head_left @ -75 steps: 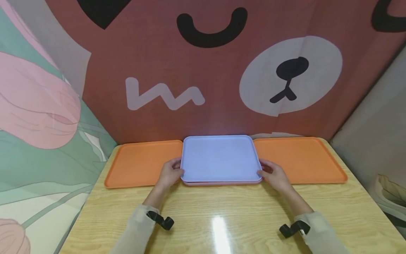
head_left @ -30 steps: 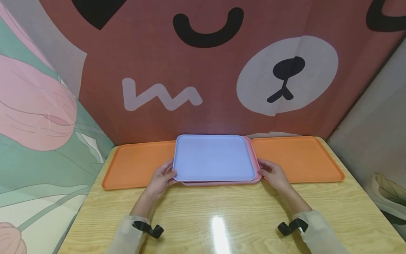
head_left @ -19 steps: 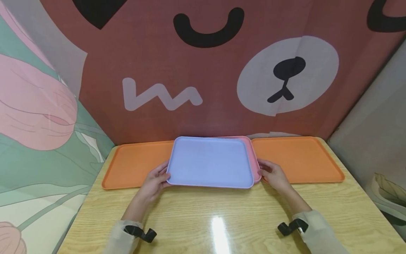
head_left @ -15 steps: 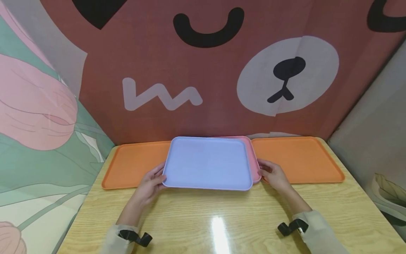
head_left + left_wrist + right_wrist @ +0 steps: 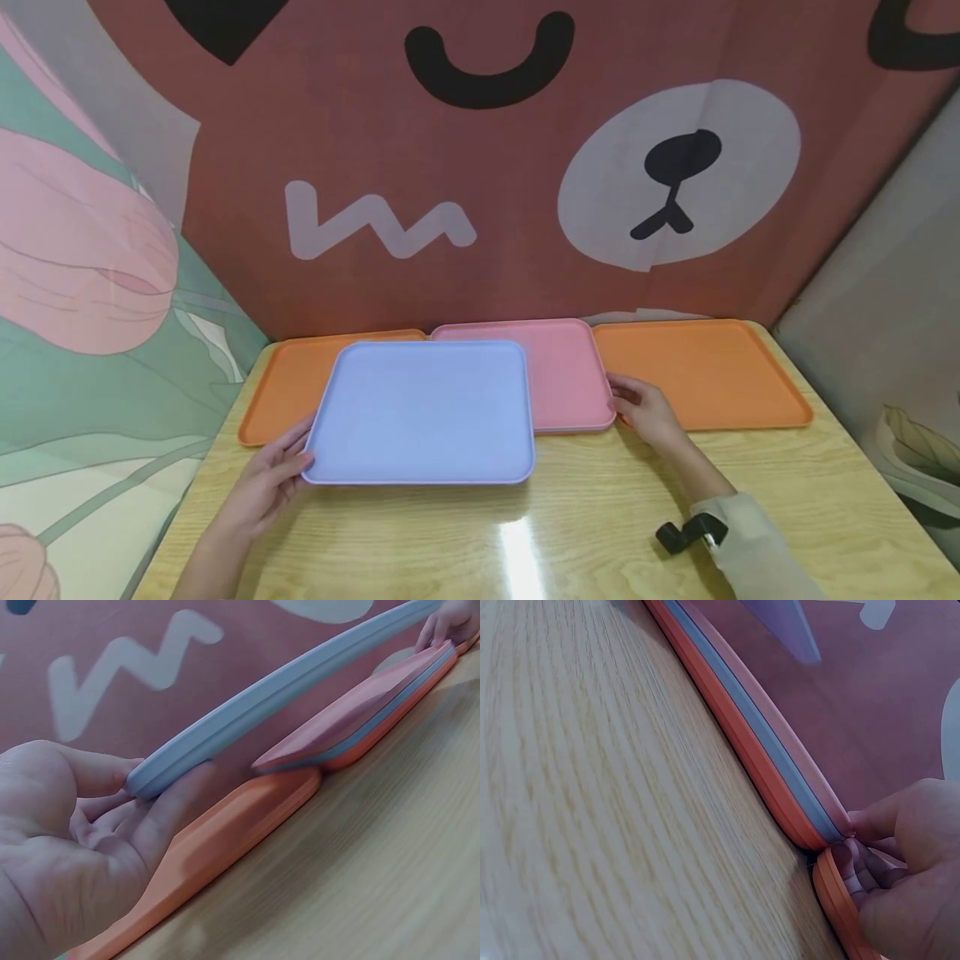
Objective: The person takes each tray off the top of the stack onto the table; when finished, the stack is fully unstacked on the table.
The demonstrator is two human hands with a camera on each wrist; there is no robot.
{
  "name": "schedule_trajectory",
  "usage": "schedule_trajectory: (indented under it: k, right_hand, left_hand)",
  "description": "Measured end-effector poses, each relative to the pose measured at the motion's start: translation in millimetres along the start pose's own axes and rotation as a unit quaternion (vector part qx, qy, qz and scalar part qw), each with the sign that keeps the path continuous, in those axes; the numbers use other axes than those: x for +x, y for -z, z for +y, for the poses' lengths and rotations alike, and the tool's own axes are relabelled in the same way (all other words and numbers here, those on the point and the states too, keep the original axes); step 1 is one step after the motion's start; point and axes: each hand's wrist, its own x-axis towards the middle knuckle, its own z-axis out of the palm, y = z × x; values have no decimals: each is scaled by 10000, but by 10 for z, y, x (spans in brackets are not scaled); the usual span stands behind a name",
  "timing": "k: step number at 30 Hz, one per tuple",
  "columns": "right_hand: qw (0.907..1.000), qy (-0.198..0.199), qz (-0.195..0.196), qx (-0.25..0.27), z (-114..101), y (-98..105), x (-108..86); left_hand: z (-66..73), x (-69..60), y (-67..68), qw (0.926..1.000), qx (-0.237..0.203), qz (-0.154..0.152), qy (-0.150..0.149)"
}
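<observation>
My left hand holds a light blue tray by its left edge, thumb on the rim and fingers underneath. In the left wrist view the tray is raised and slants above the orange tray. A pink tray tops the middle stack, its left part hidden by the blue tray. Below it lie another blue tray and an orange tray, seen edge-on in the right wrist view. My right hand pinches the pink tray at its right edge; some of its fingertips are hidden.
One orange tray lies left of the stack and another lies right of it, along the back of the wooden table. A printed cloth with a bear face hangs right behind the trays.
My left hand has drawn the upper blue tray off the stack, leftward and toward me, lifting it and uncovering the pink tray. My right hand has stayed at the stack's right edge.
</observation>
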Motion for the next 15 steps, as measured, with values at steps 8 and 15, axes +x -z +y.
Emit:
schedule_trajectory:
  k: [8, 15]
  right_hand:
    - [9999, -50, -41, 127, 34, 22, 17]
    - [10000, 7, -12, -30, 33, 18, 12]
  left_hand:
    - [154, -551, 335, 9968, -459, -632, -163]
    - [257, -979, 584, 9963, -411, -747, 63]
